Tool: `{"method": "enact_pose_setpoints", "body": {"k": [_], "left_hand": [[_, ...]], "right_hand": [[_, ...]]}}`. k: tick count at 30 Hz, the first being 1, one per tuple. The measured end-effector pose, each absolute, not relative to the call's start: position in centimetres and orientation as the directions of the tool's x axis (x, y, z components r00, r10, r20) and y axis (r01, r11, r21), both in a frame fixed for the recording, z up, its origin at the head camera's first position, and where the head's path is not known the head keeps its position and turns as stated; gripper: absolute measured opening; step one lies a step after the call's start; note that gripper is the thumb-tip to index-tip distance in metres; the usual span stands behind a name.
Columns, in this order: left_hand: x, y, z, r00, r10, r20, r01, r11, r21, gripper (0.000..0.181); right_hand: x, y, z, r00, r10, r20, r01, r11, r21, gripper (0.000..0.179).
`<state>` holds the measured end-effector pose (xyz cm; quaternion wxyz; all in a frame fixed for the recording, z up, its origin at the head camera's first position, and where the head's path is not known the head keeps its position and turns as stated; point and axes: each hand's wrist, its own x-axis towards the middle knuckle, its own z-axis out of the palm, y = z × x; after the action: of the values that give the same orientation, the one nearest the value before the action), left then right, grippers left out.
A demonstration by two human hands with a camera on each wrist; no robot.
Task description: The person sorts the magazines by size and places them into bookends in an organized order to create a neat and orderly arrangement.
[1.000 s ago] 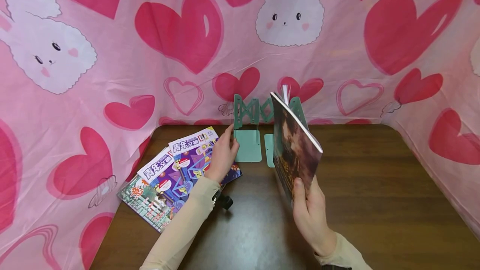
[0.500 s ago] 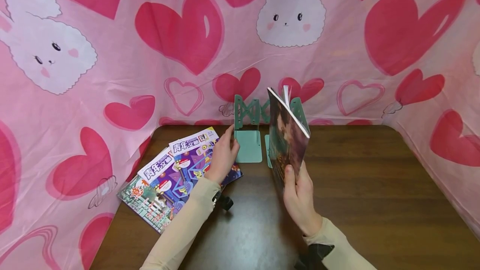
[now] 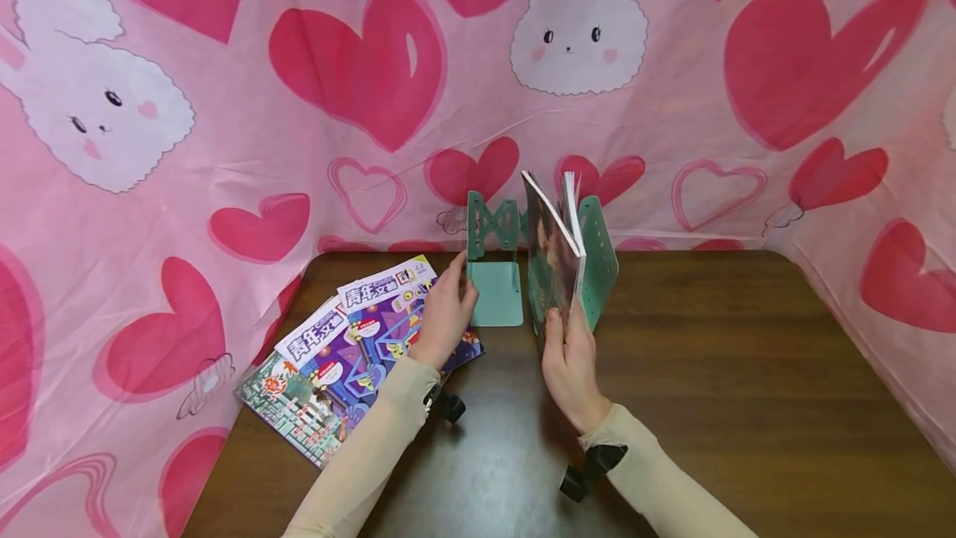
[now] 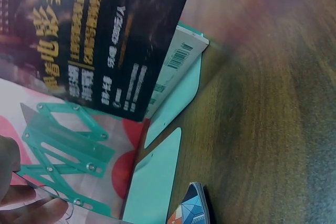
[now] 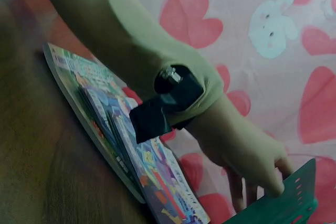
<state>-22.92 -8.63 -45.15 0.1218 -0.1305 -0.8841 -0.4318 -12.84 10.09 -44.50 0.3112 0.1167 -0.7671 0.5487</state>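
My right hand (image 3: 571, 368) grips a dark-covered magazine (image 3: 548, 264) by its lower near part, thumb on the cover facing left. The magazine is upright, tilted a little, inside a green expandable book stand (image 3: 496, 293). Its dark cover with yellow lettering fills the upper left of the left wrist view. Beside it a white-paged book (image 4: 176, 61) with a barcode stands against the stand's right end plate (image 3: 597, 251). My left hand (image 3: 444, 314) holds the stand's left end plate, thumb and fingers at its edge (image 5: 291, 198). The right hand's fingers behind the magazine are mostly hidden.
Several overlapping magazines (image 3: 321, 355) lie fanned on the left of the brown wooden table (image 3: 747, 388), partly under the left forearm. A pink cloth (image 3: 478, 114) with hearts and rabbits hangs behind the table and at both sides.
My right hand has moved left and a little forward with the magazine, bringing it closer beside the standing book. More of the right end plate shows now. The left hand has stayed in place.
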Motion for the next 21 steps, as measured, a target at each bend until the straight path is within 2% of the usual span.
{"method": "enact_pose_setpoints", "body": {"k": [21], "left_hand": [[-23.0, -8.6, -45.3, -0.928, 0.121, 0.353, 0.352, 0.599, 0.719, 0.053]], "right_hand": [[-18.6, 8.5, -47.2, -0.772, 0.158, 0.615, -0.531, 0.370, -0.762, 0.048]]}}
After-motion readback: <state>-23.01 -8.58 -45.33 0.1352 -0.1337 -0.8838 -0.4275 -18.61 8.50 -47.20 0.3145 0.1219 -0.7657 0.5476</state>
